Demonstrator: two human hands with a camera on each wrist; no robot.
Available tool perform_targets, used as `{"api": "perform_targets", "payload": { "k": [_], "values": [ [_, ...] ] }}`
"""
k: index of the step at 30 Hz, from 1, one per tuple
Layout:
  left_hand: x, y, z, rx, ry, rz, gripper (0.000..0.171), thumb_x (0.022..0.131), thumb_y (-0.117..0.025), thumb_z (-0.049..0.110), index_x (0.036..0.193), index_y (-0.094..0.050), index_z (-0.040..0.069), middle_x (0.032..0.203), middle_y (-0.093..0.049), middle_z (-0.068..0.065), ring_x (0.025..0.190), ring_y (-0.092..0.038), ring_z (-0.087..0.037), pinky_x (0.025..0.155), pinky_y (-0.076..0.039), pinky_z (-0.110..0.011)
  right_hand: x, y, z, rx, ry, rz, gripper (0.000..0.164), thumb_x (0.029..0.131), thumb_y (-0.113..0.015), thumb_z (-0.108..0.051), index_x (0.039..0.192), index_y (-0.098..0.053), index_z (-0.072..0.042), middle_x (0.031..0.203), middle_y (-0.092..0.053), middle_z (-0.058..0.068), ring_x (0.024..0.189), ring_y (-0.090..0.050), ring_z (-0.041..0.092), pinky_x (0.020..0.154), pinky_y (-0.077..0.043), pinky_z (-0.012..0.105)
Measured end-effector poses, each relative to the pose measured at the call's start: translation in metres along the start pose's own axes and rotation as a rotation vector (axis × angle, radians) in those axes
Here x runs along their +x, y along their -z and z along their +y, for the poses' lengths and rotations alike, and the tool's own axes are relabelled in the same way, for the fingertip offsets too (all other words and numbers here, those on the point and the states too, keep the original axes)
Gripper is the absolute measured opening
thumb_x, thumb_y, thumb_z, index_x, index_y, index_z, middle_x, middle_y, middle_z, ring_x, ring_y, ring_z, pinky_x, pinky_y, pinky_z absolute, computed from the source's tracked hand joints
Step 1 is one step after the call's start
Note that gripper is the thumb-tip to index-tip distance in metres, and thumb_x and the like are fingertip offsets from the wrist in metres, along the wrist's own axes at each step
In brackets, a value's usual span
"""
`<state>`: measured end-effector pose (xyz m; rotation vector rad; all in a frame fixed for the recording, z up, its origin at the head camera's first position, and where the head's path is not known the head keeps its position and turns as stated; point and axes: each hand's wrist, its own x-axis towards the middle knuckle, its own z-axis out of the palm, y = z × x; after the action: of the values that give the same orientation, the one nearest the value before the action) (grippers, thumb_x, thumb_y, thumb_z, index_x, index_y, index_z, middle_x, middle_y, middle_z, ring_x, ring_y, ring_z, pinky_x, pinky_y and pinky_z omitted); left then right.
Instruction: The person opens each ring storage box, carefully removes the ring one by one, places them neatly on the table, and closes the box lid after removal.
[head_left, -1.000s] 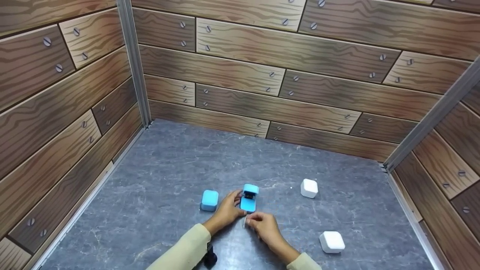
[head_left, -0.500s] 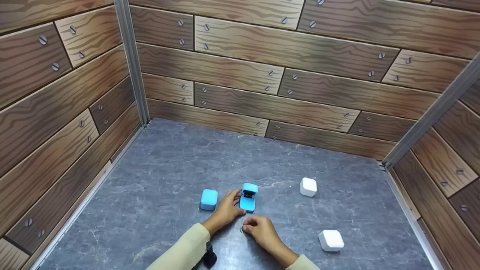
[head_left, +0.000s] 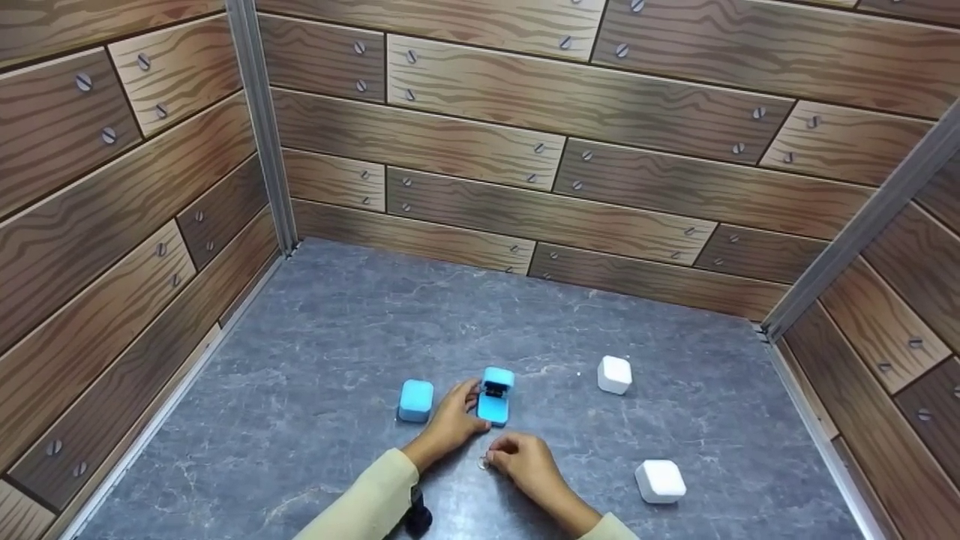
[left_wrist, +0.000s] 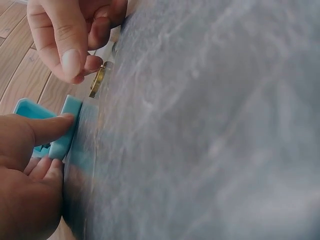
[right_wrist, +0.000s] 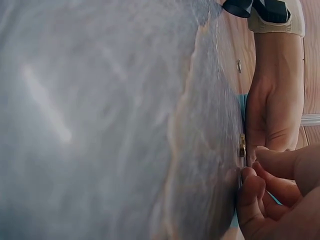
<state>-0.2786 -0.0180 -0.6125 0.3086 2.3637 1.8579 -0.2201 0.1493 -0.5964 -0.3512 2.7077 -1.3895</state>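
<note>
A small light-blue ring box (head_left: 493, 409) with its lid raised stands on the table, its dark hinge side showing inside. My left hand (head_left: 453, 418) grips it from the left, with the thumb across the near edge and fingers on the far side. Just in front of the box, my right hand (head_left: 528, 460) pinches a gold-coloured ring (left_wrist: 97, 81) at the tips of thumb and forefinger. The ring is low, right at the tabletop. In the right wrist view the ring (right_wrist: 242, 145) shows edge-on beside the fingertips, and the box is mostly hidden behind both hands.
A closed blue box (head_left: 415, 400) stands left of my left hand. Two white boxes, one farther back (head_left: 615, 375) and one nearer (head_left: 660, 481), stand on the right. Wood-print walls (head_left: 465, 135) enclose the grey marbled table (head_left: 360, 315).
My right hand has drawn slightly back from the box toward me, bringing the ring with it, and the ring now shows its round outline. My left hand keeps its grip on the box.
</note>
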Motion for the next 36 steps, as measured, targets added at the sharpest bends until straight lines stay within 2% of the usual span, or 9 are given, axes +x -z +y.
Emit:
{"api": "perform_targets", "payload": {
  "k": [7, 14, 20, 27, 32, 36],
  "values": [
    [-0.001, -0.002, -0.001, -0.012, -0.008, 0.002, 0.081, 0.076, -0.073, -0.012, 0.147, -0.036, -0.004, 0.137, -0.047, -0.023, 0.132, -0.047, -0.041, 0.108, -0.046, -0.043, 0.005, 0.006, 0.001, -0.001, -0.01, 0.042, 0.011, 0.086, -0.074, -0.018, 0.087, -0.073, -0.007, 0.08, -0.071, 0.002, 0.063, -0.057, 0.005, 0.055, -0.049, 0.02],
    [0.001, -0.002, 0.0, -0.039, -0.019, 0.009, 0.081, 0.074, -0.072, -0.016, 0.146, -0.038, -0.003, 0.138, -0.046, -0.024, 0.134, -0.045, -0.042, 0.11, -0.044, -0.042, 0.022, 0.018, -0.002, 0.052, 0.006, 0.108, 0.018, 0.088, -0.073, -0.022, 0.094, -0.073, -0.004, 0.083, -0.071, 0.006, 0.073, -0.063, 0.015, 0.059, -0.051, 0.021],
    [0.001, -0.001, 0.0, -0.024, -0.015, 0.01, 0.081, 0.075, -0.073, -0.015, 0.147, -0.037, -0.004, 0.138, -0.046, -0.023, 0.134, -0.046, -0.04, 0.11, -0.044, -0.04, 0.029, 0.025, -0.004, -0.007, -0.005, 0.154, 0.021, 0.09, -0.071, -0.028, 0.098, -0.073, -0.009, 0.089, -0.071, 0.003, 0.073, -0.059, 0.011, 0.061, -0.05, 0.022],
    [0.003, 0.0, 0.001, -0.009, -0.006, 0.013, 0.081, 0.075, -0.073, -0.014, 0.147, -0.038, -0.003, 0.14, -0.046, -0.022, 0.134, -0.046, -0.038, 0.111, -0.044, -0.04, 0.039, 0.034, -0.007, 0.019, -0.034, 0.222, 0.023, 0.092, -0.068, -0.031, 0.102, -0.073, -0.012, 0.093, -0.072, 0.003, 0.077, -0.059, 0.012, 0.065, -0.05, 0.024],
    [0.003, 0.0, 0.002, 0.017, -0.001, 0.015, 0.081, 0.075, -0.074, -0.013, 0.146, -0.038, -0.003, 0.136, -0.048, -0.021, 0.133, -0.047, -0.037, 0.111, -0.043, -0.039, 0.046, 0.037, -0.007, 0.023, -0.027, 0.298, 0.037, 0.091, -0.068, -0.037, 0.114, -0.069, -0.008, 0.101, -0.071, 0.006, 0.085, -0.06, 0.017, 0.071, -0.05, 0.028],
    [0.002, -0.002, 0.001, 0.015, 0.012, 0.016, 0.081, 0.075, -0.074, -0.013, 0.146, -0.038, -0.003, 0.136, -0.048, -0.021, 0.133, -0.047, -0.037, 0.111, -0.043, -0.039, 0.053, 0.037, -0.006, 0.025, -0.064, 0.312, 0.047, 0.092, -0.065, -0.043, 0.123, -0.065, -0.007, 0.108, -0.069, 0.007, 0.092, -0.059, 0.019, 0.078, -0.049, 0.033]
  ]
}}
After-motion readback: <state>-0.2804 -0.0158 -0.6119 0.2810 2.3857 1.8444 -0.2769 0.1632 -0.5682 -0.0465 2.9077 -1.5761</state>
